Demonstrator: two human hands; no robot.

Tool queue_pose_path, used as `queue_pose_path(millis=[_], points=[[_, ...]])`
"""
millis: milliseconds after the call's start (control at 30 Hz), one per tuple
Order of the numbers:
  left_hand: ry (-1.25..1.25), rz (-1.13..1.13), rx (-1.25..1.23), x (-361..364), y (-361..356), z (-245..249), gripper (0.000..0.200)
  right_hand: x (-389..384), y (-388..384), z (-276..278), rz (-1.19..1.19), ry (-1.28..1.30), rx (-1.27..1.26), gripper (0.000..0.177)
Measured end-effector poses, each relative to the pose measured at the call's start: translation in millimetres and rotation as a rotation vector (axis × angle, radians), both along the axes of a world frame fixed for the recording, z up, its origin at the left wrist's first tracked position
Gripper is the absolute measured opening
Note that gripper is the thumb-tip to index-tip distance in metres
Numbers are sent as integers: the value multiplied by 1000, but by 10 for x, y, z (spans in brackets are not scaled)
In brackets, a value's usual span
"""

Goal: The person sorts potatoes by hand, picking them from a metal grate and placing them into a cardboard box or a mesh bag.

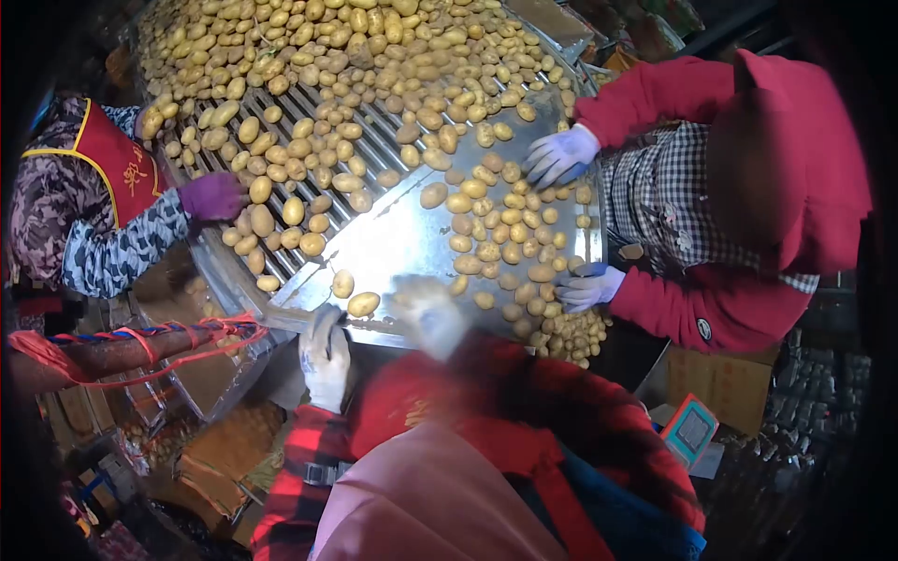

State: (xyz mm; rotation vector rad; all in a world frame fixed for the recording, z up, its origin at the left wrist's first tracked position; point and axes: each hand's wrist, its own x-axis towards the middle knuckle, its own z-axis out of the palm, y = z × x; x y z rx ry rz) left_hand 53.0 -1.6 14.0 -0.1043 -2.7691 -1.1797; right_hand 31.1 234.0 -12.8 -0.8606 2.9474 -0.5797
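My left hand [325, 360], in a white glove with grey fingers, lies at the near edge of the metal sorting table [374, 248]. Its fingers stretch forward and nothing shows in them. Just beyond those fingers are two loose potatoes, one potato [343, 283] behind the other potato [364, 304]. Over the table's near edge is my right hand [428, 316], also gloved and smeared by motion; whether it holds anything cannot be made out. Many potatoes [500, 229] lie on the sheet metal to the right of it.
A roller grate [374, 131] carries a large heap of potatoes [309, 37] at the back. One co-worker's purple glove [213, 196] reaches in from the left. Another's gloved hands [561, 157] touch potatoes at right. A rope-wrapped pole [122, 351] juts in at left.
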Motion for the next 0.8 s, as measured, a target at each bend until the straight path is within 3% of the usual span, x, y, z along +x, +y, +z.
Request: queue_pose_path(millis=[67, 133, 167, 300, 433, 500, 533, 600, 633, 667, 733, 800], points=[[68, 20, -57, -123, -49, -200, 24, -134, -432, -142, 196, 9, -54, 41], [59, -15, -225, -220, -142, -331, 27, -70, -560, -351, 180, -94, -25, 45], [85, -53, -343, -248, -229, -485, 28, -39, -439, -225, 152, -114, -39, 47], [82, -127, -391, -271, -282, -546, 33, 334, 215, -202, 7, -111, 27, 46], [138, -117, -393, -237, -298, -560, 38, 236, 480, 315, 67, -66, 168, 40], [122, -110, -359, -214, -323, -582, 39, -239, 440, 415, -152, -104, -94, 36], [108, -105, -327, -208, -333, -590, 40, -507, 384, 320, -218, -52, -31, 42], [71, -82, -317, -197, -344, -556, 40, -1094, 340, -116, -219, 344, 97, 47], [21, -80, -243, -194, -339, -517, 40, -1362, 435, -462, -182, 342, 312, 45], [-24, -78, -171, -192, -346, -479, 39, -1624, 466, -770, -183, 293, 320, 42], [-113, -5, 74, -149, -384, -559, 40, -1877, 231, -555, -251, -90, 525, 34], [-408, 128, 880, -113, -272, -604, 42, -1574, -25, -524, -411, -312, -66, 35]])
